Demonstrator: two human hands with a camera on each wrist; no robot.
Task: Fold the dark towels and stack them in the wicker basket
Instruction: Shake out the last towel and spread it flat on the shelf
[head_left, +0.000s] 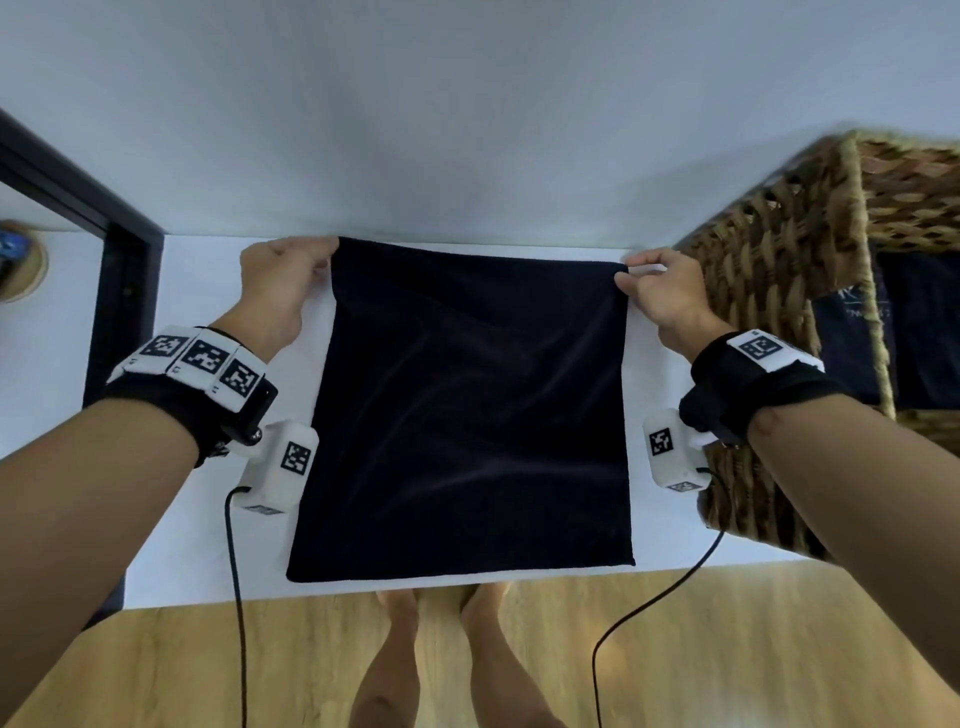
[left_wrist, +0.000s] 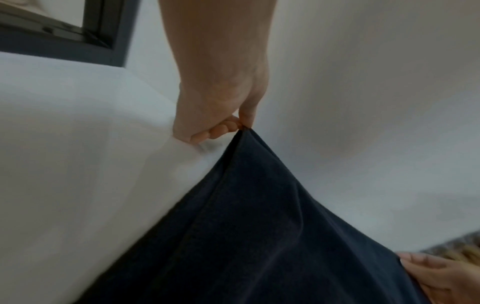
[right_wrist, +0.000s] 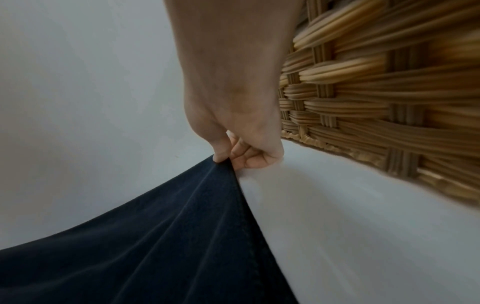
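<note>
A dark navy towel (head_left: 467, 415) is spread over the white table (head_left: 197, 545), its near edge flat by the table's front. My left hand (head_left: 291, 270) pinches the towel's far left corner (left_wrist: 244, 131) between thumb and curled fingers. My right hand (head_left: 660, 280) pinches the far right corner (right_wrist: 221, 162) the same way. Both far corners are lifted slightly off the table, so the cloth slopes up with soft creases. The wicker basket (head_left: 769, 291) stands just right of my right hand, and a folded dark towel (head_left: 924, 332) lies inside it.
A grey wall (head_left: 467, 130) rises right behind the table's far edge. A black frame (head_left: 119, 270) borders the table on the left. Wooden floor (head_left: 208, 665) and my bare feet (head_left: 441, 603) show below the front edge. Wrist cables (head_left: 236, 597) hang down.
</note>
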